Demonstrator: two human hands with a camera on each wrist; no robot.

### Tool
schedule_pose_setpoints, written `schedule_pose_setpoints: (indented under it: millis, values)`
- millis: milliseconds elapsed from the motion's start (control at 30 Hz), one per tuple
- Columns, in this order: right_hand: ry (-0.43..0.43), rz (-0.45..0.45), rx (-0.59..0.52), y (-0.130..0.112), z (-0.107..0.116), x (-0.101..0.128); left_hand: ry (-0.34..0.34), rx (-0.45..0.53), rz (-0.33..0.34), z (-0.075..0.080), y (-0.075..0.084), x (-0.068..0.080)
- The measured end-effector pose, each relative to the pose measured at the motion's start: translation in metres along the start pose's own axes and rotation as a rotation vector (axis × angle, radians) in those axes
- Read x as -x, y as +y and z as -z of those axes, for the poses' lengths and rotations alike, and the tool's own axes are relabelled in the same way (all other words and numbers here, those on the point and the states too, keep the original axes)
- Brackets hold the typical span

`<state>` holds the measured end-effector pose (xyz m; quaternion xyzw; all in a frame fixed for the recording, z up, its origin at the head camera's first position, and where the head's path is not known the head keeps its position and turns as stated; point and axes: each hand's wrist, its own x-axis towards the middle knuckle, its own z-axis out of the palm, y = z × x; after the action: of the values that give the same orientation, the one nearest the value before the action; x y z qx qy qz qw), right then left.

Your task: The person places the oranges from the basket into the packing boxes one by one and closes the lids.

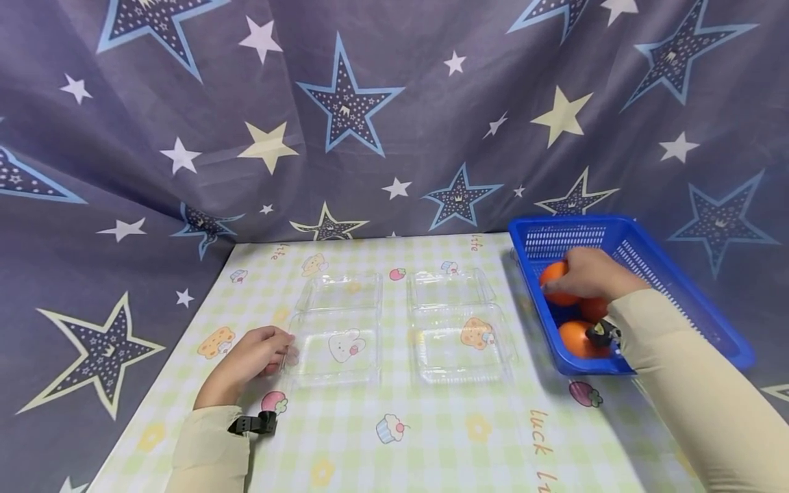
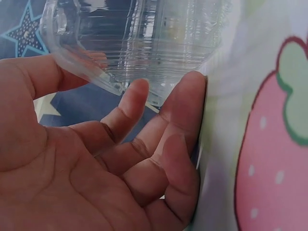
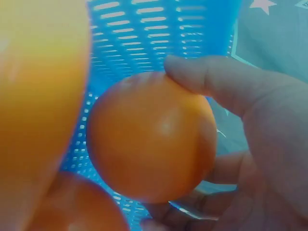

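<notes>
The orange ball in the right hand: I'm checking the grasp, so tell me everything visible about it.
The smooth, glossy round orange ball looks like plastic, plain and unmarked. It sits inside the blue slotted plastic basket, at its far end, above two other orange balls. The right hand curls round it, thumb on top.

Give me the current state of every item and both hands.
left clear container: open, empty
right clear container: open, empty
blue basket: holds oranges
held orange: gripped, inside basket
left hand: at left container's edge
right hand: grips orange
</notes>
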<state>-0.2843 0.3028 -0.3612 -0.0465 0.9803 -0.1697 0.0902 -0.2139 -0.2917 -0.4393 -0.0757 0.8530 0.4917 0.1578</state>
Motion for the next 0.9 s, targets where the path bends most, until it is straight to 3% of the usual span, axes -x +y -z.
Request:
schedule_pose_setpoints:
  millis: [233,700,900]
  values:
    - [0.01,-0.012,-0.031,0.003,0.006,0.005,-0.023,0.011,-0.008,0.002,-0.002,0.001]
    - [0.044,-0.018,-0.078,-0.008,0.018,0.019,0.008,-0.012,-0.021,0.002,-0.004,0.004]
    - [0.066,-0.002,-0.098,-0.012,0.02,0.025,0.016,-0.031,-0.085,0.0,-0.005,0.007]
